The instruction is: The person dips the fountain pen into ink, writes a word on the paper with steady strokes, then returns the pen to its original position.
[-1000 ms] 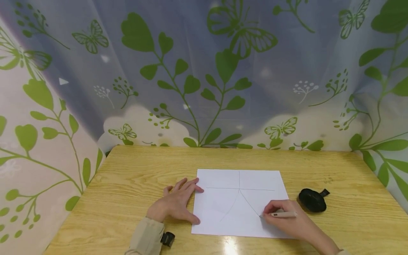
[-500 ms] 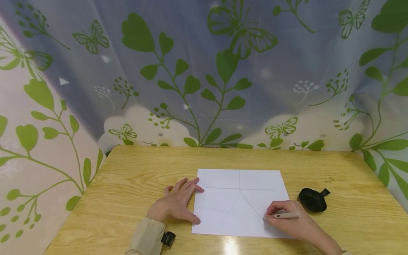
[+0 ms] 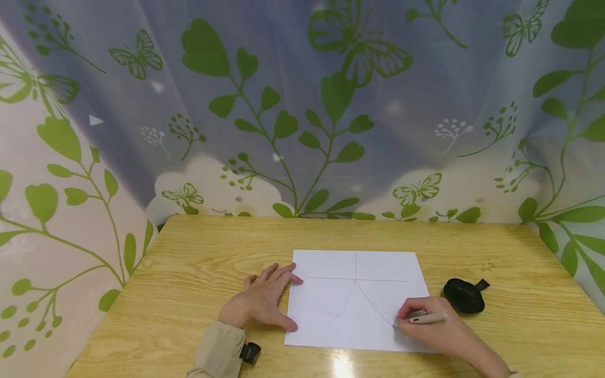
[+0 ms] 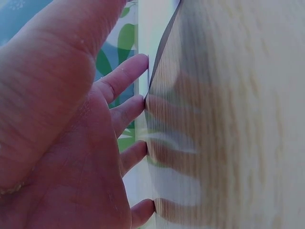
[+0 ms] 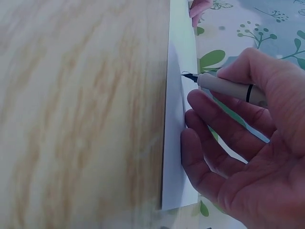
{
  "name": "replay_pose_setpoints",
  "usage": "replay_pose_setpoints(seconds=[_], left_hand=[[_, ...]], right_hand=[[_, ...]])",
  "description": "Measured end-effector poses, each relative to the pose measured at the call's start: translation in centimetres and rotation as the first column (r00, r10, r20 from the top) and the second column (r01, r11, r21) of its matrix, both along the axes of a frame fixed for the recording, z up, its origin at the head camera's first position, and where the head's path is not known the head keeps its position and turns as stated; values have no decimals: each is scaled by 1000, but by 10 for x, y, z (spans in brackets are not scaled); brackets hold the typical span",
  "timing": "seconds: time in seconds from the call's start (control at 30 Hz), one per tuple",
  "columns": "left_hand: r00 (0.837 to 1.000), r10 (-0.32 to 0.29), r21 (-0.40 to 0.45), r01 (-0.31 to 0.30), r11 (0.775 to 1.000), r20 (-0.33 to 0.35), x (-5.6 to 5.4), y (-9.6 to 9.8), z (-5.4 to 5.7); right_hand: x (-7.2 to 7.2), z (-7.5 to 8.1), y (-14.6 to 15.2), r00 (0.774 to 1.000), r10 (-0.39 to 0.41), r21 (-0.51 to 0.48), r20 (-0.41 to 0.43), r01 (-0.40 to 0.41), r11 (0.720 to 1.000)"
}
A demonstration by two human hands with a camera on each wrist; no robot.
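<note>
A white sheet of paper [image 3: 326,299] lies on the wooden table, bearing thin dark lines: a horizontal one, a short vertical one above it, and two that spread downward from their meeting point. My right hand [image 3: 435,324] pinches a light beige pen [image 3: 429,318]. In the right wrist view the dark nib of the pen [image 5: 233,88] touches the paper [image 5: 178,157], at the lower end of the right slanting line. Fingers spread, my left hand [image 3: 262,300] rests at the left edge of the sheet; its fingertips touch the tabletop and paper edge in the left wrist view.
A black, rounded object with a short tab [image 3: 463,296] lies on the table [image 3: 212,252] right of the paper. A small black item [image 3: 250,353] sits beside the left sleeve [image 3: 217,349]. A leaf-and-butterfly patterned curtain [image 3: 283,131] hangs behind and beside the table.
My right hand has moved a little right and down with the pen, and the right slanting line has grown longer. My left hand has stayed in place.
</note>
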State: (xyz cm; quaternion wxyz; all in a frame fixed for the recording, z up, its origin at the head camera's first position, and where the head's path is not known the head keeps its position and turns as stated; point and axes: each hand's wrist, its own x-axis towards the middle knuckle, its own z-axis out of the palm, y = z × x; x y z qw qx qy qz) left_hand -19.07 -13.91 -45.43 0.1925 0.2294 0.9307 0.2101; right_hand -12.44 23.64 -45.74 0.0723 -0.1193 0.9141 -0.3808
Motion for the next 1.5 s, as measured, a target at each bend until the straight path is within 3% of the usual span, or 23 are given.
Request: replay_pose_setpoints(seconds=[0.27,0.5,0.77,1.0,1.17,1.37,1.5], left_hand=[[1000,-3,0,3,1000,-2,1,0,2],[1000,7,14,-7,1000,4,0,0,0],[1000,11,19,-11,1000,8,0,0,0],[1000,9,10,-9,1000,9,0,1,0],[1000,8,8,-8,1000,8,0,0,1],[1000,6,14,-6,1000,11,0,0,1],[1000,6,20,-6,1000,10,0,0,1]], right_hand=[[2,2,2,999,-10,-18,36,11,1000],[2,10,9,993,-92,-49,74,95,994],[4,18,30,976,-205,-93,76,212,973],[8,22,53,954,-261,-194,145,286,938],[12,22,65,967,-243,-264,81,256,930],[15,18,79,972,-225,-343,74,236,909],[16,16,87,982,-172,-468,78,188,864]])
